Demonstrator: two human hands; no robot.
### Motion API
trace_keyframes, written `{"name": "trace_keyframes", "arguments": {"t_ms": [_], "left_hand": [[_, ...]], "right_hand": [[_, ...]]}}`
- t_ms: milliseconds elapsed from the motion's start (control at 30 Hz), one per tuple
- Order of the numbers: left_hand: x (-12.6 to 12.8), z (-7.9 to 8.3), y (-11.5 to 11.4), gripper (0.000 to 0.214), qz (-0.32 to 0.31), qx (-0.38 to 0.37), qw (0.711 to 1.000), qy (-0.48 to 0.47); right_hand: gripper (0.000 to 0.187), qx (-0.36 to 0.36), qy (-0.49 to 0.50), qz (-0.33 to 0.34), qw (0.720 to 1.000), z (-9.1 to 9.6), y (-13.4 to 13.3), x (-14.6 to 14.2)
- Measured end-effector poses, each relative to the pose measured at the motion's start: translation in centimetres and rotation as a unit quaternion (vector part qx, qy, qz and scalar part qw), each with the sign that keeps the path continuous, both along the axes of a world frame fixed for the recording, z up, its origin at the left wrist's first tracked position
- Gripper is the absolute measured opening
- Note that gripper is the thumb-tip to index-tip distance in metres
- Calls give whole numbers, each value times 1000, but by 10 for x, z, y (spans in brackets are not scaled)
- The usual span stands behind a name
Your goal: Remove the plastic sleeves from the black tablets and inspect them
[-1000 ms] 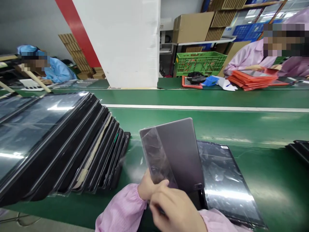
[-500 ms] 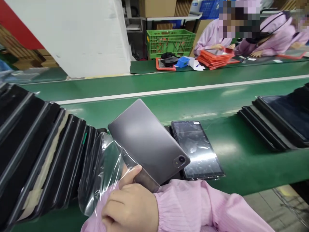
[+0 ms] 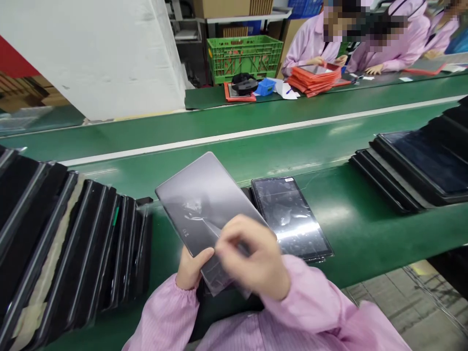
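A grey tablet (image 3: 208, 187) is tilted back-side up in front of me. My left hand (image 3: 193, 267) grips its lower left edge, thumb on top and fingers underneath. Clear plastic film (image 3: 195, 209) lies creased over the tablet's back, and a loose end hangs past the lower edge. My right hand (image 3: 252, 256), slightly blurred, is above the lower right part of the tablet with its fingertips pinched where a crease of the film ends. It hides the tablet's camera corner. To the right, another tablet (image 3: 288, 217) lies screen up, covered in clear film.
A leaning row of black tablets or cases (image 3: 91, 243) stands at left, and another stack (image 3: 413, 170) at right. Beyond the green belt (image 3: 340, 195) are orange-edged tablets (image 3: 314, 80), a blue box (image 3: 265, 87), a green crate (image 3: 244, 58) and co-workers (image 3: 387, 53).
My right hand has moved from left of the tablet to over its lower right part. The film, stretched out leftward before, now lies over the tablet's back. The view has shifted slightly.
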State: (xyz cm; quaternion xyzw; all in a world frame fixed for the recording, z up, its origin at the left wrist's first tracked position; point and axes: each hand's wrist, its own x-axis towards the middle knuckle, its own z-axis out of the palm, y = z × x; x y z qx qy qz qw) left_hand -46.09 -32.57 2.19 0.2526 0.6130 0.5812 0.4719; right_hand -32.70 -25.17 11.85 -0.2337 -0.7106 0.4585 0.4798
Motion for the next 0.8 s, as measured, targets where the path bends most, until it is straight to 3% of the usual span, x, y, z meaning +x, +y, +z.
{"name": "trace_keyframes", "arguments": {"t_ms": [100,133,167,267,333,400,533,600,667,733,800], "left_hand": [[3,1,7,57,34,10,998,-57],[4,1,8,55,38,9,997,-71],[6,2,8,53,37,7,996,-82],[10,2,6,51,18,4,995,-98],[12,1,5,51,1,-9,993,-116],[14,-1,8,51,-36,-30,989,-137],[18,-1,22,77,-111,5,987,-117],[21,2,26,93,-110,31,990,-80],[21,9,24,92,-109,48,990,-70],[20,18,16,83,-107,72,987,-93],[17,24,8,76,-78,57,988,-118]], "right_hand": [[10,-104,-10,-177,979,2,44,41],[6,-133,-12,-200,971,-4,54,51],[17,-170,-16,-195,966,-13,61,58],[48,-280,-62,-59,956,-37,66,66],[51,-321,-87,41,942,-40,62,67],[50,-335,-84,81,935,-31,58,70],[50,-295,-92,54,950,7,51,83],[53,-219,-137,16,966,21,43,84],[56,-125,-193,-21,973,28,30,77],[53,-75,-214,25,974,28,17,68],[44,-84,-194,128,969,25,12,65]]}}
